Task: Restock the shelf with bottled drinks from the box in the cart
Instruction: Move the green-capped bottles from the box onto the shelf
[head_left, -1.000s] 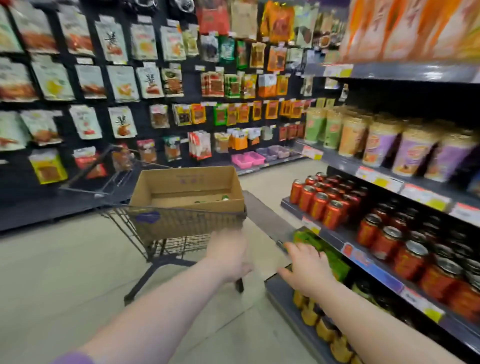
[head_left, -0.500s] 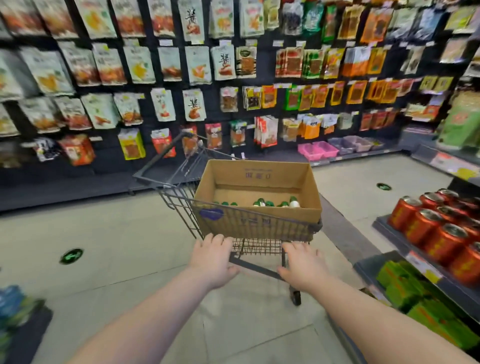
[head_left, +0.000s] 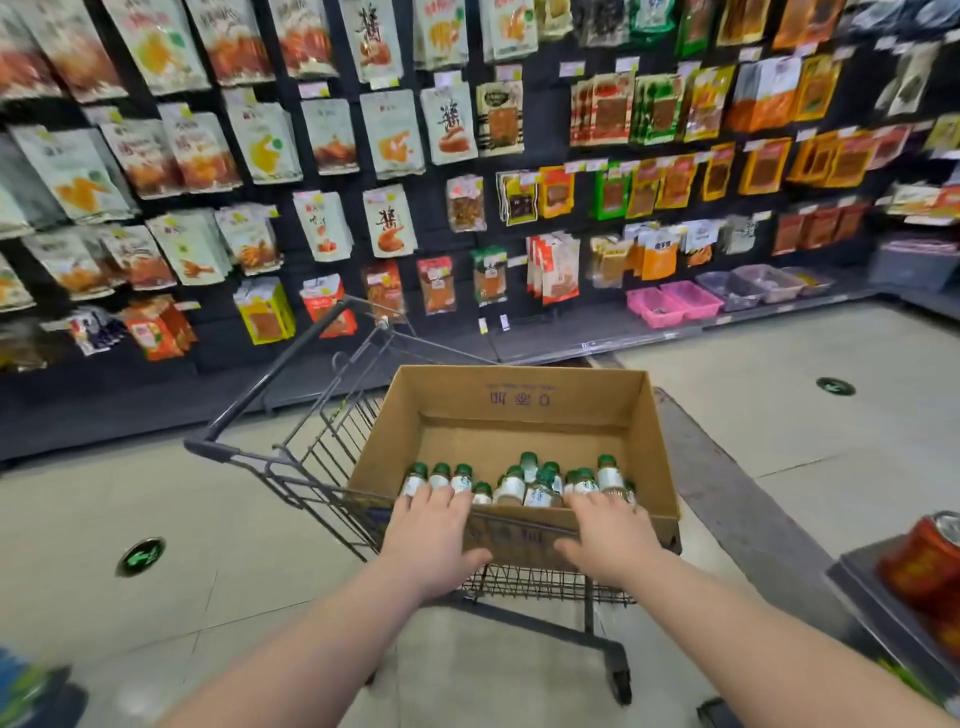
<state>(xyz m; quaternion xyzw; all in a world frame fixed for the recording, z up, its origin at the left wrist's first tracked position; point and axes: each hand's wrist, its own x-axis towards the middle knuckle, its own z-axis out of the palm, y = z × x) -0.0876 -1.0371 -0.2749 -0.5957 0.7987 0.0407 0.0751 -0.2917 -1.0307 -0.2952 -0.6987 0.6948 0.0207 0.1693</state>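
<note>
An open cardboard box (head_left: 524, 410) sits in a dark wire shopping cart (head_left: 322, 457) in the aisle. Several small bottles with green caps and white labels (head_left: 524, 480) stand along the box's near wall. My left hand (head_left: 434, 540) lies over the near rim of the box, fingers reaching in at the leftmost bottles. My right hand (head_left: 608, 535) lies over the same rim further right, fingertips at the bottles there. Whether either hand holds a bottle is hidden by the fingers and the rim.
A dark wall rack of hanging snack packets (head_left: 395, 135) fills the far side of the aisle, with pink baskets (head_left: 672, 304) at its foot. At the right edge a shelf (head_left: 878, 587) carries red cans (head_left: 930, 561). Tiled floor (head_left: 156, 519) spreads left of the cart.
The view has swung left from the drinks shelf to the cart. Both hands moved from the shelf side onto the cart's near end, then onto the box rim at the bottles.
</note>
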